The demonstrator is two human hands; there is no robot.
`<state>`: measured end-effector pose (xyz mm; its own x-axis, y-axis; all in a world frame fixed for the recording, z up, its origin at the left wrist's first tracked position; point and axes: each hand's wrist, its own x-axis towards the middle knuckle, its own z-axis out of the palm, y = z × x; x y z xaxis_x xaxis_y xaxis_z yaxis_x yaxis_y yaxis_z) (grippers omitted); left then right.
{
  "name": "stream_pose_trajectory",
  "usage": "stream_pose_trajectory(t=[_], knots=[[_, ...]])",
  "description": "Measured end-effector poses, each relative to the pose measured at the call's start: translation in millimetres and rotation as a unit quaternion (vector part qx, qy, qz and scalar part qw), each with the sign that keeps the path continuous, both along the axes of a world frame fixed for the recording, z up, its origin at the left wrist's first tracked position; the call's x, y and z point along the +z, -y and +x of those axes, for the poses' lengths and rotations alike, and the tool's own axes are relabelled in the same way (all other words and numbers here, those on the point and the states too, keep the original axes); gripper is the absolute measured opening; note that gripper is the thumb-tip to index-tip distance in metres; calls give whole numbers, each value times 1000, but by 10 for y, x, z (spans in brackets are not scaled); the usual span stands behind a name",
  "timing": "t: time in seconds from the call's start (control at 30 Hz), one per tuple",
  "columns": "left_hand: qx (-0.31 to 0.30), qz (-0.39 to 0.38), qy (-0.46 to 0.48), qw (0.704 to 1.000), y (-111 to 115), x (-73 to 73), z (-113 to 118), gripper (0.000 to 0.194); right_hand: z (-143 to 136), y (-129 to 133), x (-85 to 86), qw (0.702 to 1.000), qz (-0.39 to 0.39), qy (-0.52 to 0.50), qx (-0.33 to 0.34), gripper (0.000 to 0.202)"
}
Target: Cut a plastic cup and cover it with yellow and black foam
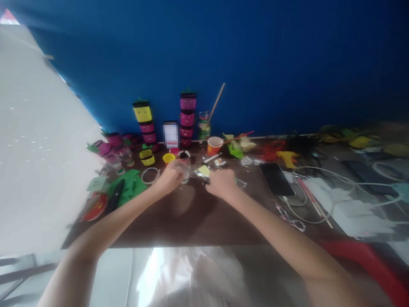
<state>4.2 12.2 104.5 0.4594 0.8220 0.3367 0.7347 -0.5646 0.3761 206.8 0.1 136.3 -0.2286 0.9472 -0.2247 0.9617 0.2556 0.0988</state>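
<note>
My left hand (171,175) is closed at the side of a small clear cup (185,174) with something dark at its top, and appears to grip it; blur hides the fingertips. To the right, my right hand (223,182) is curled knuckles up over the table, and whatever its fingers hold is hidden. Between the hands lies a yellow paper piece (203,171). Just behind the left hand stands a small yellow cup (169,158). A black-rimmed yellow cup with a drawn face (147,157) sits farther left.
Stacked purple and yellow face cups (188,119) stand along the blue wall, beside a phone (171,134). Green sheets (129,185) lie left. An orange paper cup (214,146), yellow glue gun (287,158), black phone (277,180) and looping white cables (306,204) occupy the right.
</note>
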Motion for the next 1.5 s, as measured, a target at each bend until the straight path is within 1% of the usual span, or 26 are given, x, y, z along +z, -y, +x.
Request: stream_pose_trajectory(t=[0.13, 0.27, 0.33, 0.4, 0.53, 0.63, 0.8, 0.97, 1.1, 1.17, 1.37, 1.5], knots=[[30, 34, -17, 999, 46, 16, 31, 25, -74, 51, -111, 1000, 9, -16, -6, 37], [38, 30, -34, 998, 24, 17, 20, 29, -101, 41, -176, 999, 16, -29, -6, 39], [36, 20, -42, 998, 11, 18, 9, 30, -105, 10, -174, 999, 23, -28, 0, 38], [25, -7, -39, 999, 4, 21, -13, 31, -100, -31, -162, 999, 29, -22, 9, 37], [-8, -64, -8, 998, -9, 36, -100, 33, -66, -112, -156, 999, 28, -6, 25, 41], [-16, -86, 11, 996, -32, 41, -167, 25, -39, -156, -170, 999, 22, 1, 29, 44], [-45, -95, 24, 994, -54, 7, -220, 16, -37, -201, -167, 999, 15, 14, 44, 49], [-40, -101, 38, 993, -41, -53, -248, 14, -36, -256, -142, 998, 5, 25, 64, 53], [-43, -96, 45, 993, -26, -76, -253, 14, -12, -310, -162, 997, 2, 31, 78, 59], [-45, -94, 47, 993, -22, -82, -249, 14, 7, -329, -187, 995, 3, 36, 88, 59], [-35, -84, 70, 993, -41, -118, -253, 14, 38, -345, -251, 993, -16, 45, 108, 46], [-32, -85, 68, 994, -48, -133, -269, 15, 22, -362, -241, 992, -13, 50, 114, 54]])
